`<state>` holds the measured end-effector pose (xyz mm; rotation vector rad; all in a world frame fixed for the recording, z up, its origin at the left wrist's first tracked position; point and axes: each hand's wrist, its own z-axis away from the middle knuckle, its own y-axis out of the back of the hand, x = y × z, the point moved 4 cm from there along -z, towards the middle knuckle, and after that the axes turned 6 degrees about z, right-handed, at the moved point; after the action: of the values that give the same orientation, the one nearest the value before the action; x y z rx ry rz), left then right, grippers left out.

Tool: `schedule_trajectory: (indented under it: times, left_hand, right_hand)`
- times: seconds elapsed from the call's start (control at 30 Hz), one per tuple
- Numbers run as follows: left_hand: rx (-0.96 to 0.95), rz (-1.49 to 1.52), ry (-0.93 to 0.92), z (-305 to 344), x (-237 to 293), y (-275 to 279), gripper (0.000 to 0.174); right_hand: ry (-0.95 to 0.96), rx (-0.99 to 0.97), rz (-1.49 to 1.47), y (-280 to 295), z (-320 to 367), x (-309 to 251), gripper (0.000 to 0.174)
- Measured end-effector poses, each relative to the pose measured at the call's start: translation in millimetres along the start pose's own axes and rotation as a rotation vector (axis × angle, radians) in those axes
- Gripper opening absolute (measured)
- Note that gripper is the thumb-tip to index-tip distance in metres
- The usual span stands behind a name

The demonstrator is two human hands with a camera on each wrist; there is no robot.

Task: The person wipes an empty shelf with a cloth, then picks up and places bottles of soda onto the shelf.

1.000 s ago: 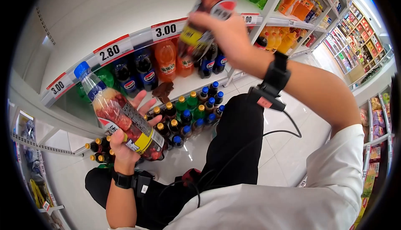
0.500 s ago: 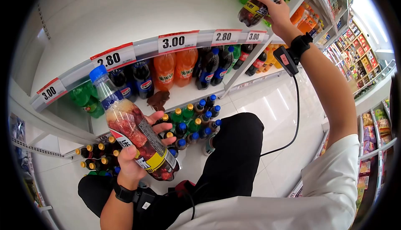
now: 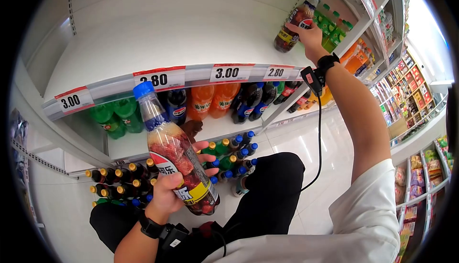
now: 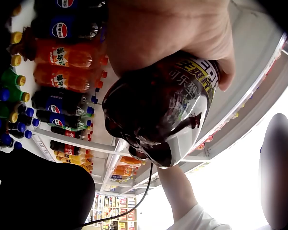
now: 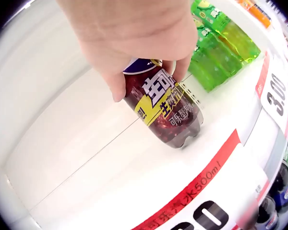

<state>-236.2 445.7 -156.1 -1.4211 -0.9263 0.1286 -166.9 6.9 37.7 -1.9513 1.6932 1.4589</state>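
Note:
My left hand grips a blue-capped cola bottle, tilted in front of my lap with thumb and fingers round its lower half. Seen from its base in the left wrist view, the same cola bottle has a yellow band on its label. At the right end of the upper shelf, my right hand holds a second cola bottle of the same kind. Thumb and fingers wrap its upper part, and its base is right at the shelf surface. Green soda bottles stand close beside it.
Price tags line the upper shelf's front edge. Below are orange soda bottles, dark cola bottles and green bottles. Several gold-capped bottles and blue-capped bottles stand on the floor by my knees. A cable hangs from my right wrist.
My right hand has carried its cola bottle up and right from in front of the shelf edge to the upper shelf's right end. The left hand keeps its bottle, now shifted right in view.

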Motion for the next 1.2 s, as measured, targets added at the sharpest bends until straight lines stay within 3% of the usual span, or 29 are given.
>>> schedule_trajectory:
  times: [0.37, 0.53, 0.6, 0.67, 0.73, 0.8, 0.9, 0.97, 1.0, 1.03, 1.1, 1.2]
  left_hand:
    - [0.031, -0.061, -0.021, 0, 0, -4, 0.084]
    - [0.095, -0.051, -0.023, -1, -4, 3, 0.074]
    - [0.094, -0.042, -0.009, -1, -4, 2, 0.069]
    - [0.12, -0.031, 0.01, 0, -6, 4, 0.067]
    - [0.147, -0.025, 0.016, 2, -8, 5, 0.067]
    - [0.186, -0.017, 0.014, 4, -10, 7, 0.066]
    - [0.206, -0.085, 0.015, 8, -11, 9, 0.065]
    - [0.219, -0.088, -0.028, 6, -16, 11, 0.06]
    - [0.212, -0.092, -0.012, 9, -15, 12, 0.056]
    - [0.225, -0.049, -0.028, 8, -14, 9, 0.049]
    - [0.265, -0.011, -0.063, 6, -11, 2, 0.039]
    - [0.295, -0.009, -0.046, 7, -8, -3, 0.049]
  right_hand:
    - [0.013, -0.078, 0.004, -15, -21, 15, 0.053]
    - [0.019, -0.151, -0.022, -15, -21, 12, 0.057]
    - [-0.066, -0.199, 0.0, -14, -10, 5, 0.063]
    - [-0.01, -0.12, 0.054, -11, 1, 1, 0.062]
    - [0.219, 0.474, 0.204, 6, 17, -3, 0.062]
    - [0.281, 0.338, -0.048, 1, 62, -29, 0.055]
    - [0.409, -0.043, -0.141, -20, 146, -54, 0.036]
    - [0.192, -0.615, -0.251, -36, 224, -81, 0.039]
    - [0.306, -0.854, -0.11, -44, 256, -88, 0.045]
    - [0.204, -1.075, -0.054, -47, 285, -97, 0.058]
    - [0.138, -1.187, -0.054, -53, 330, -93, 0.076]
    - [0.096, -1.213, -0.246, -69, 361, -90, 0.087]
